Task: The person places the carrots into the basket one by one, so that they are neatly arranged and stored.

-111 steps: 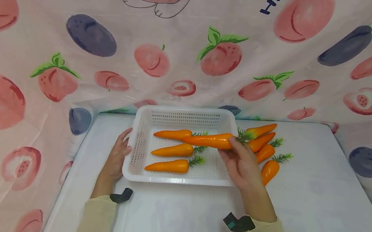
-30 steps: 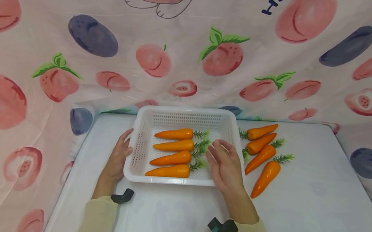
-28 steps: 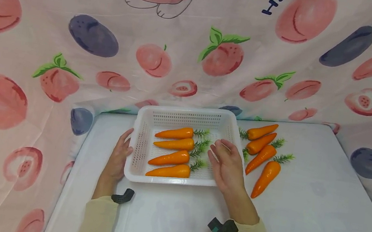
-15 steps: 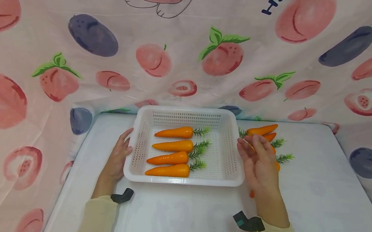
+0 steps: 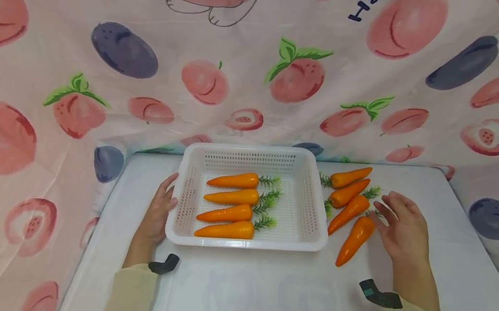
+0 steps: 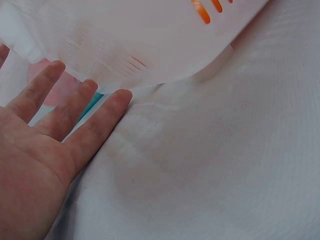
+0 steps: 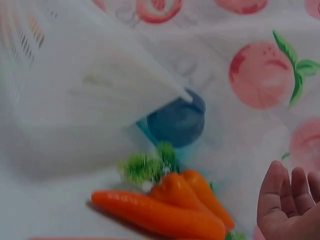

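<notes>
R hand [image 5: 405,231], fingers loosely bent, slightly apart, holding nothing, is just beside 4 loose carrots [image 5: 349,214] nr the back edge of the table [image 5: 259,298], R of the basket [image 5: 244,246], so step's prob. picking one up. L hand [image 5: 156,214] has fingers spread, approx. straight, at the basket's L wall; 4 inside carrots [image 5: 232,179] lie in a row, tips twd table's L edge. Next move prob. calls for a thumb-and-finger pinch on a loose carrot, w/ L hand bracing the basket.
</notes>
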